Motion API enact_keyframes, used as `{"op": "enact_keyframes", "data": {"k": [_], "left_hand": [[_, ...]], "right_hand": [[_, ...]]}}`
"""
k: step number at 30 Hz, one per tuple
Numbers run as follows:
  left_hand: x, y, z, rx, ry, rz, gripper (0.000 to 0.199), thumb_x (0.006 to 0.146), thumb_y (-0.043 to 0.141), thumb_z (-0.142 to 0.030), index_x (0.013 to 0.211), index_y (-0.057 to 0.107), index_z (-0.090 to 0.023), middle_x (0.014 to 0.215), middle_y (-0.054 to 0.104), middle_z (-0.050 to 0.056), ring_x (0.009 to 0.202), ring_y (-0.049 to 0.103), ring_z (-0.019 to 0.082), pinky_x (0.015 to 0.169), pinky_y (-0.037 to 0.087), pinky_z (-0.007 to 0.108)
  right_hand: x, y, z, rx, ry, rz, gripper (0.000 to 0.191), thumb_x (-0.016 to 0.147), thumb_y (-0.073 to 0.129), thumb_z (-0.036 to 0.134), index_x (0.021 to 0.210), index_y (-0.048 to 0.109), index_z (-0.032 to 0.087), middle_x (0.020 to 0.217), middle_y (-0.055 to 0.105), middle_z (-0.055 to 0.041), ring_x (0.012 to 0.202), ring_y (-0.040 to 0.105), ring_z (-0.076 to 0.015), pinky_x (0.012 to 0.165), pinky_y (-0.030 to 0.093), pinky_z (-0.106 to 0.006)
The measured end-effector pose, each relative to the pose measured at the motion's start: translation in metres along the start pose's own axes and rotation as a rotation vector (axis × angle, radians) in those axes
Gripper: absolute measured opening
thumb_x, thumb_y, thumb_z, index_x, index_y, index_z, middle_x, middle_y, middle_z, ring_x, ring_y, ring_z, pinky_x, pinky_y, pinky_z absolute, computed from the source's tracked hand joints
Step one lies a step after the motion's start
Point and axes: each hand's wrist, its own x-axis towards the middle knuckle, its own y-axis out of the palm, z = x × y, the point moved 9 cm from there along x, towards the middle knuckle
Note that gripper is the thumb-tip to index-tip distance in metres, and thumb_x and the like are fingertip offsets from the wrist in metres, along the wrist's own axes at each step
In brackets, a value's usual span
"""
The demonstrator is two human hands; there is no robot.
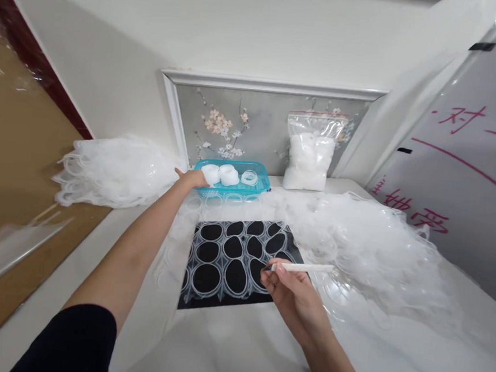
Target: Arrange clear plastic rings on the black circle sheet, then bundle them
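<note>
Partway, I'd judge: three white ring bundles sat gathered in the teal plastic basket, just right of your left hand. Left, as I read it: the loose ring heaps, one beyond your right hand to its right, one left of your left hand.

Right grip was closed on a white pen-like tool, over the black sheet's right edge. Left hand was at the basket's near-left rim; couldn't tell if it gripped anything.

Count: one tool, one basket, three bundles, two heaps, one zip bag ahead of your right hand, one sheet with at least twelve ring outlines; couldn't tell laid rings from print.
</note>
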Motion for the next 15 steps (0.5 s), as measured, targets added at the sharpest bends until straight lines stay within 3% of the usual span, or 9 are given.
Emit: {"op": "enact_keyframes", "data": {"k": [3,9,12,15], "left_hand": [[0.001,-0.001,0.003,-0.022,-0.031,-0.048,0.037,0.079,0.062,-0.042,0.088,0.071,-0.007,0.104,0.072,0.011,0.115,0.056,0.028,0.109,0.021,0.056],[0.011,-0.005,0.005,-0.1,-0.085,-0.117,0.021,0.065,0.077,-0.033,0.077,0.073,-0.017,0.101,0.073,0.016,0.114,0.057,0.042,0.104,0.012,0.071],[0.0,-0.017,0.006,-0.183,-0.045,-0.185,0.025,0.071,0.07,-0.04,0.085,0.075,-0.019,0.105,0.072,0.014,0.115,0.056,0.04,0.106,0.023,0.062],[-0.046,-0.023,0.01,-0.299,0.064,-0.222,0.034,0.08,0.058,-0.047,0.094,0.075,-0.021,0.105,0.073,0.007,0.105,0.062,0.028,0.095,0.043,0.038]], "right_hand": [[0.001,0.0,-0.002,-0.019,0.001,0.0,0.023,0.063,0.087,0.034,0.076,0.076,0.019,0.068,0.067,0.0004,0.071,0.063,-0.0113,0.076,0.051,-0.025],[-0.006,-0.014,0.007,-0.23,-0.069,0.025,0.02,0.068,0.082,0.04,0.077,0.077,0.023,0.069,0.068,-0.0001,0.071,0.062,-0.0126,0.075,0.05,-0.028],[-0.02,-0.016,0.03,-0.567,-0.156,0.168,0.012,0.076,0.076,0.037,0.081,0.077,0.026,0.089,0.072,-0.0036,0.085,0.064,-0.017,0.079,0.05,-0.032],[-0.035,-0.02,0.05,-0.996,-0.176,0.319,0.008,0.081,0.07,0.029,0.085,0.078,0.027,0.108,0.071,-0.0065,0.11,0.06,-0.0252,0.093,0.047,-0.043]]}}
